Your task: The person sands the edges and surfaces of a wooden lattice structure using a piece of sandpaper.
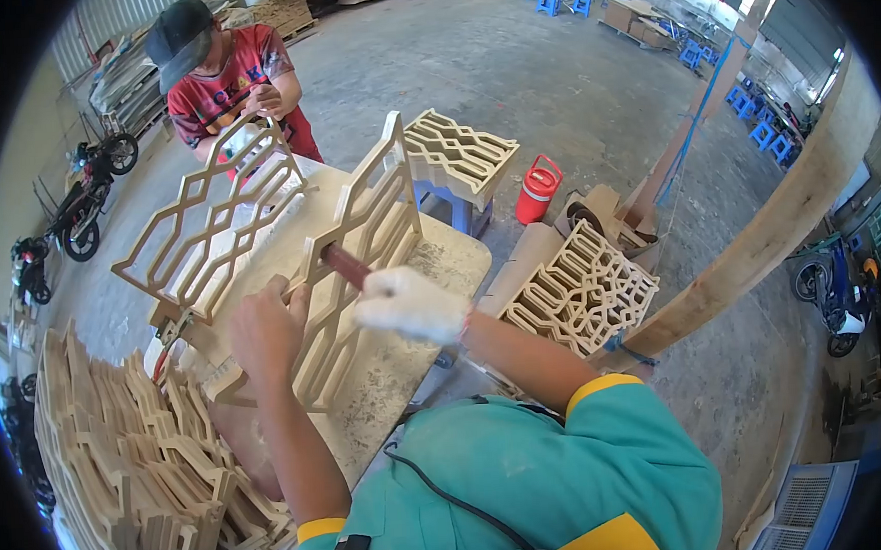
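My bare left hand (267, 329) is closed on the edge of a wooden lattice panel (362, 194), which stands on edge on the worktable. In a white glove, my right hand (410, 304) grips a reddish-brown stick (345, 266), perhaps wrapped in sandpaper. The stick's far end reaches into an opening of the lattice. Another similar lattice panel (220, 205) stands across the table, with a co-worker's hands at its top. The worktable (450, 265) has a pale, dusty top.
A large stack of lattice pieces (122, 471) rises at my left. More panels lie on a blue stool (457, 209) and in a pile (581, 288) to the right. A red jug (539, 190) stands on the floor. A wooden post (758, 243) slants along the right. The co-worker (236, 86) stands opposite.
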Demonstrator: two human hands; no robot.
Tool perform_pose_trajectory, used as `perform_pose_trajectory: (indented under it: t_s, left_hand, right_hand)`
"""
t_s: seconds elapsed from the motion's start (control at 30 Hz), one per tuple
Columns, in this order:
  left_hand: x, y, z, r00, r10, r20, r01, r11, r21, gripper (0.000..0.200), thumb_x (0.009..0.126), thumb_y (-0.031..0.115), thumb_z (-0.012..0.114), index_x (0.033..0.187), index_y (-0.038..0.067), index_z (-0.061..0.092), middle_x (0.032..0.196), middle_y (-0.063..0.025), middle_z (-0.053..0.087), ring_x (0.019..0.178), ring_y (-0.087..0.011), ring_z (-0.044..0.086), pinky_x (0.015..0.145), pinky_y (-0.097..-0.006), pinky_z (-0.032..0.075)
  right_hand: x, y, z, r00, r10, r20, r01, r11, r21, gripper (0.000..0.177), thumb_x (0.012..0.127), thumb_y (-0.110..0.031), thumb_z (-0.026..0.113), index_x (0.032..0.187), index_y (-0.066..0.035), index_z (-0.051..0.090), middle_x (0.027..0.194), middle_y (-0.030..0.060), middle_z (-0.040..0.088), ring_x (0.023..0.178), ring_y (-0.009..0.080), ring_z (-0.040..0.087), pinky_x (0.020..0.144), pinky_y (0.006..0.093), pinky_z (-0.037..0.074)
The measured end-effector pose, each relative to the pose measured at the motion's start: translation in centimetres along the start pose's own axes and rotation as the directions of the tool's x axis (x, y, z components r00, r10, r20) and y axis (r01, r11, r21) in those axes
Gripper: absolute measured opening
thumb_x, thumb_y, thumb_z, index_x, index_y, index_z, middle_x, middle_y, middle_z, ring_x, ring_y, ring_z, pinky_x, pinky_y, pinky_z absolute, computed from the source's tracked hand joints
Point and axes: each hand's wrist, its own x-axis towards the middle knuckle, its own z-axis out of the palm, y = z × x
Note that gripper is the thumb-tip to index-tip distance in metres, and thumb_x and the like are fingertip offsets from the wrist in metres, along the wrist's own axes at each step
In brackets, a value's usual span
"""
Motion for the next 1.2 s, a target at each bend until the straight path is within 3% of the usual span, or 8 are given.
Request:
perform_pose_trajectory:
  t_s: [0.07, 0.17, 0.3, 0.5, 0.6, 0.7, 0.83, 1.2]
  left_hand:
    - [-0.2, 0.1, -0.3, 1.000, 0.007, 0.001, -0.007, 1.000, 0.004, 0.033, 0.088, 0.042, 0.065, 0.090, 0.009, 0.069, 0.076, -0.0191, 0.068, 0.076, -0.0380, 0.067, 0.066, -0.0497, 0.050]
    - [-0.1, 0.7, -0.4, 1.000, 0.012, -0.010, -0.012, 1.000, 0.013, 0.033, 0.089, 0.042, 0.065, 0.090, 0.009, 0.069, 0.077, -0.0185, 0.068, 0.076, -0.0371, 0.067, 0.067, -0.0485, 0.051]
    - [-0.3, 0.0, 0.0, 0.999, 0.021, 0.040, -0.022, 1.000, 0.008, 0.033, 0.090, 0.040, 0.063, 0.091, 0.008, 0.069, 0.078, -0.0178, 0.069, 0.078, -0.0356, 0.068, 0.069, -0.0467, 0.052]
    - [-0.6, 0.5, -0.7, 0.995, -0.005, 0.102, 0.008, 1.000, -0.028, 0.034, 0.091, 0.040, 0.063, 0.092, 0.006, 0.069, 0.079, -0.0172, 0.069, 0.077, -0.0349, 0.068, 0.070, -0.0463, 0.053]
    - [-0.2, 0.1, -0.5, 0.995, -0.012, 0.101, 0.016, 0.999, -0.035, 0.033, 0.090, 0.041, 0.064, 0.092, 0.008, 0.070, 0.077, -0.0169, 0.069, 0.076, -0.0343, 0.068, 0.069, -0.0466, 0.052]
    - [-0.3, -0.1, 0.2, 0.999, -0.010, 0.050, 0.012, 0.999, -0.047, 0.032, 0.089, 0.043, 0.065, 0.094, 0.011, 0.072, 0.073, -0.0156, 0.068, 0.075, -0.0331, 0.067, 0.066, -0.0473, 0.051]
    - [-0.6, 0.1, 0.1, 0.997, -0.019, 0.078, 0.022, 0.999, -0.039, 0.033, 0.089, 0.044, 0.066, 0.095, 0.012, 0.073, 0.074, -0.0154, 0.068, 0.076, -0.0330, 0.067, 0.066, -0.0470, 0.051]
    - [-0.5, 0.5, -0.7, 0.994, 0.037, 0.105, -0.033, 0.999, -0.042, 0.032, 0.090, 0.038, 0.065, 0.092, 0.006, 0.070, 0.080, -0.0179, 0.070, 0.078, -0.0352, 0.069, 0.070, -0.0466, 0.053]
  right_hand:
    - [0.3, 0.5, -0.4, 1.000, -0.008, 0.000, 0.007, 0.997, -0.079, 0.034, 0.085, -0.038, 0.064, 0.075, -0.006, 0.059, 0.061, 0.0068, 0.057, 0.055, 0.0194, 0.059, 0.051, 0.0350, 0.047]
    - [0.3, 2.3, 2.1, 0.892, -0.438, -0.109, 0.306, 0.765, -0.567, 0.035, 0.086, -0.037, 0.061, 0.079, -0.003, 0.064, 0.070, 0.0190, 0.065, 0.067, 0.0350, 0.066, 0.062, 0.0445, 0.052]
    - [-0.3, -2.2, 0.1, 0.977, -0.196, 0.083, 0.180, 0.555, -0.812, 0.031, 0.088, -0.033, 0.059, 0.089, -0.002, 0.067, 0.078, 0.0226, 0.067, 0.076, 0.0410, 0.068, 0.071, 0.0491, 0.054]
    - [1.5, -0.9, 1.1, 0.981, -0.186, 0.062, 0.072, 0.049, -0.996, 0.034, 0.085, -0.037, 0.066, 0.085, -0.003, 0.064, 0.075, 0.0203, 0.067, 0.076, 0.0381, 0.068, 0.066, 0.0470, 0.054]
    - [1.0, -1.6, 0.5, 0.937, -0.235, 0.260, 0.313, 0.226, -0.922, 0.020, 0.085, -0.020, 0.063, 0.094, -0.003, 0.068, 0.077, 0.0215, 0.068, 0.077, 0.0400, 0.069, 0.071, 0.0463, 0.056]
    - [0.3, -4.8, -1.5, 0.950, -0.127, 0.284, 0.311, 0.318, -0.896, 0.034, 0.085, -0.037, 0.067, 0.082, -0.003, 0.066, 0.075, 0.0221, 0.067, 0.073, 0.0384, 0.068, 0.067, 0.0455, 0.056]
    - [2.1, 1.7, 0.5, 0.945, -0.253, 0.208, 0.222, 0.027, -0.975, 0.029, 0.085, -0.034, 0.065, 0.085, -0.005, 0.069, 0.071, 0.0205, 0.066, 0.072, 0.0368, 0.069, 0.066, 0.0458, 0.056]
    - [0.3, -3.2, -1.5, 0.894, -0.199, 0.402, 0.438, 0.198, -0.877, 0.022, 0.081, -0.023, 0.065, 0.086, -0.001, 0.065, 0.075, 0.0212, 0.066, 0.073, 0.0395, 0.068, 0.067, 0.0488, 0.055]
